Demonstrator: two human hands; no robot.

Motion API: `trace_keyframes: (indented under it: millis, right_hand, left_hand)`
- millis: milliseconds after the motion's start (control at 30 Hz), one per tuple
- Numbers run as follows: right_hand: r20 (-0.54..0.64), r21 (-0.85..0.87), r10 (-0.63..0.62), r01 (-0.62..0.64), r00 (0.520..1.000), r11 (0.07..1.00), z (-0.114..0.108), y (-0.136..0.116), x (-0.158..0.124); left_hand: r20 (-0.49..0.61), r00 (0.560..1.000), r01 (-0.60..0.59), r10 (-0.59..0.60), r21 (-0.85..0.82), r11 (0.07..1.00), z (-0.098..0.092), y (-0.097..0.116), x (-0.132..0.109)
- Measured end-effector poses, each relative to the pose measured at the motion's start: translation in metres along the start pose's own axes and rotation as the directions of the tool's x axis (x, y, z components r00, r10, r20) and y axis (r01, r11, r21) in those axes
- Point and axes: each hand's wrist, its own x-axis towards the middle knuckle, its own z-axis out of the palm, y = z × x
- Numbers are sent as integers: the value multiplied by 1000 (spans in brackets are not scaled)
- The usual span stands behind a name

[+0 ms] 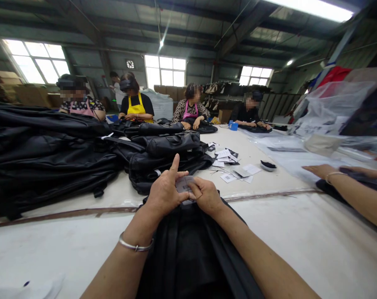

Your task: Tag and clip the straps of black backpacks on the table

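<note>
A small grey-white hang tag [184, 184] with printing on it sits between my two hands, above the top end of a black bag [188, 249]. My left hand [163, 189] grips the tag's left side between the thumb and a finger, while its index finger points up. Closed on the tag's right side is my right hand [209, 196], fingers curled and thumb pressed to it. A thin dark string appears to run by the fingers. The bag lies in front of me under both forearms, and my hands hide its upper end.
Black bags [45, 162] are heaped at the left, with more bags [172, 145] ahead. Loose tags [227, 160] lie beside a small bowl [268, 166] of black bits. At the right, a co-worker's hand [322, 171] rests near a dark item. Several people work across the table [288, 182].
</note>
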Motion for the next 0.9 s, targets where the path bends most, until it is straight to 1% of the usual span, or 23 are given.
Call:
trace_keyframes:
  millis: [67, 133, 200, 233, 300, 367, 400, 433, 500, 567, 600, 633, 667, 700, 733, 767, 800, 867, 900]
  right_hand:
    - [28, 77, 3, -5, 1000, 997, -2, -1, 0]
    - [81, 189, -15, -1, 997, 982, -2, -2, 0]
    - [125, 276, -24, -11, 992, 961, -1, -1, -1]
    - [134, 296, -10, -31, 991, 955, 1, 0, -2]
    - [112, 279, 56, -85, 992, 957, 3, 2, -3]
    - [13, 179, 114, -114, 993, 977, 4, 2, -5]
    - [-65, 114, 113, -105, 992, 988, 4, 1, -5]
    - [-152, 52, 85, -78, 985, 996, 3, 0, -5]
    - [-312, -22, -23, 17, 950, 1000, 1, -2, -5]
    - [-409, -28, -129, 128, 903, 991, 0, -2, -3]
    - [-437, -23, -154, 161, 886, 987, 0, -1, -2]
    - [-453, -14, -153, 164, 878, 986, 0, 2, 0]
    - [-458, 0, -122, 138, 881, 990, 1, 6, 1]
    - [-439, 23, -72, 91, 895, 996, 3, 10, 3]
    - [-392, 51, -13, 36, 920, 998, 4, 15, 4]
    - [-318, 80, 44, -20, 947, 997, 6, 20, 5]
    - [-229, 107, 87, -64, 969, 992, 8, 24, 6]
    - [-70, 158, 118, -106, 990, 982, 11, 29, 7]
    - [-37, 179, 113, -105, 993, 978, 11, 29, 6]
  left_hand:
    - [-9, 996, -87, 89, 137, 987, -4, 4, -1]
    - [18, 989, -148, 148, 193, 970, -7, 5, -1]
    - [64, 987, -158, 149, 173, 972, -8, 5, -1]
    - [90, 987, -148, 136, 145, 978, -8, 5, -2]
    - [135, 984, -130, 118, 86, 988, -4, 4, -3]
    - [154, 980, -136, 128, 44, 990, 1, 4, -3]
    - [157, 979, -140, 133, 33, 990, 4, 5, -3]
    - [162, 978, -140, 133, 29, 990, 6, 6, -4]
    - [179, 978, -121, 112, 41, 992, 8, 10, -4]
    - [201, 977, -82, 71, 47, 995, 6, 12, -3]
    - [201, 979, -52, 44, 34, 998, 3, 12, -2]
    - [182, 983, -11, 9, 8, 1000, 1, 10, -1]
    - [141, 989, 41, -36, -28, 999, -2, 6, 0]
    - [78, 992, 101, -95, -73, 992, -4, 0, 1]
    - [-4, 986, 166, -168, -122, 979, -5, -7, 2]
    - [-92, 965, 229, -247, -169, 959, -6, -15, 3]
    - [-180, 929, 285, -324, -215, 934, -7, -22, 4]
    - [-330, 837, 350, -437, -291, 890, -5, -34, 5]
    - [-389, 797, 355, -463, -319, 879, -4, -36, 6]
